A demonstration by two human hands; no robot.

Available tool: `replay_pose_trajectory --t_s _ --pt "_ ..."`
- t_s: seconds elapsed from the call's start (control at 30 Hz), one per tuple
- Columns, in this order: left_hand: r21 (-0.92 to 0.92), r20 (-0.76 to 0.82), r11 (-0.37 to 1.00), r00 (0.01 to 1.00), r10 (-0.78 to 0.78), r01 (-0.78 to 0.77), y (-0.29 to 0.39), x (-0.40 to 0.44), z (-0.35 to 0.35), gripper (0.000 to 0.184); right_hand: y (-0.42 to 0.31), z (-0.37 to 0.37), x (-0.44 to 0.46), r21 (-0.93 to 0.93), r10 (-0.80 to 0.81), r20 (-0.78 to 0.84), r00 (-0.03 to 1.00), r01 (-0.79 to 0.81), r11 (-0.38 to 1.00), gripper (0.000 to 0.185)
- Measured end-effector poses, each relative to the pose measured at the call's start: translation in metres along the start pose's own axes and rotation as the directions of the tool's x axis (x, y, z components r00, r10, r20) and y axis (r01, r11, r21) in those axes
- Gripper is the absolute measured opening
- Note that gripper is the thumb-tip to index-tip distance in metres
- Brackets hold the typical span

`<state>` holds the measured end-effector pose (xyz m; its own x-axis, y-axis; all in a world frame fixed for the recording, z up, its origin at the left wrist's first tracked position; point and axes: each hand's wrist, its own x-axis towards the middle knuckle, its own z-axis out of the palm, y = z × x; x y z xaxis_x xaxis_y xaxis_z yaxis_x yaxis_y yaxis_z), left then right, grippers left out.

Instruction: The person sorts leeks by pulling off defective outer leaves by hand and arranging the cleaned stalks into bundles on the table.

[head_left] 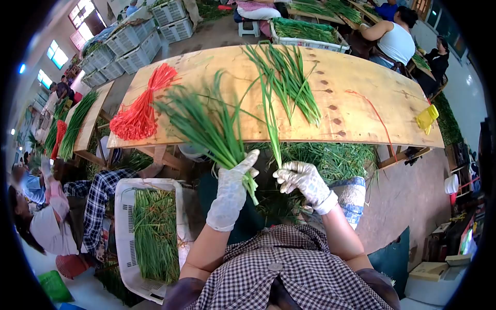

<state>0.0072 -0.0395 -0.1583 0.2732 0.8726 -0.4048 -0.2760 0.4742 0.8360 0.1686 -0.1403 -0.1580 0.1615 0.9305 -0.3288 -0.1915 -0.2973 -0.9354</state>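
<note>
Gloved in white, my left hand (235, 178) is closed around a bunch of green garlic chives (214, 132), whose leaves fan up over the near edge of the wooden table. My right hand (305, 183), also gloved, pinches the lower end of a few chive stalks (272, 129); their upper part lies across the tabletop. Just beyond, a loose pile of chives (294, 85) rests on the table (361, 111). To the left of the held bunch lies a bundle of red ties (142, 111).
A single red tie (372, 106) and a yellow object (427, 119) lie at the table's right. Beside my left leg stands a white crate (124, 222) of chives. More chives (330, 160) heap under the table. Stacked crates (129, 41) and other people are around.
</note>
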Motion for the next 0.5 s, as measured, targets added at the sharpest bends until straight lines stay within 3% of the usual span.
replay_pose_trajectory --t_s 0.17,0.3,0.37,0.47,0.5 --pt "0.081 0.182 0.995 0.980 -0.076 0.062 -0.009 -0.002 0.002 0.020 0.025 0.011 -0.010 0.055 0.029 0.141 0.990 -0.037 0.998 0.018" --pt "0.128 0.126 0.991 0.990 -0.062 0.046 -0.010 -0.006 0.003 0.019 0.021 0.018 -0.005 -0.014 -0.055 -0.065 0.996 0.054 0.998 0.024" --pt "0.130 0.129 0.991 0.990 -0.050 0.033 -0.015 -0.006 0.005 0.020 0.027 0.018 -0.001 -0.045 -0.055 -0.079 0.995 0.052 0.998 0.023" --pt "0.096 0.002 0.995 1.000 0.026 -0.026 -0.017 -0.004 0.006 0.020 0.047 0.028 0.006 -0.180 -0.283 -0.281 0.917 0.239 0.954 0.016" --pt "0.096 0.000 0.995 1.000 0.024 -0.024 -0.018 -0.003 0.005 0.020 0.050 0.028 0.005 -0.179 -0.280 -0.280 0.918 0.237 0.955 0.016"
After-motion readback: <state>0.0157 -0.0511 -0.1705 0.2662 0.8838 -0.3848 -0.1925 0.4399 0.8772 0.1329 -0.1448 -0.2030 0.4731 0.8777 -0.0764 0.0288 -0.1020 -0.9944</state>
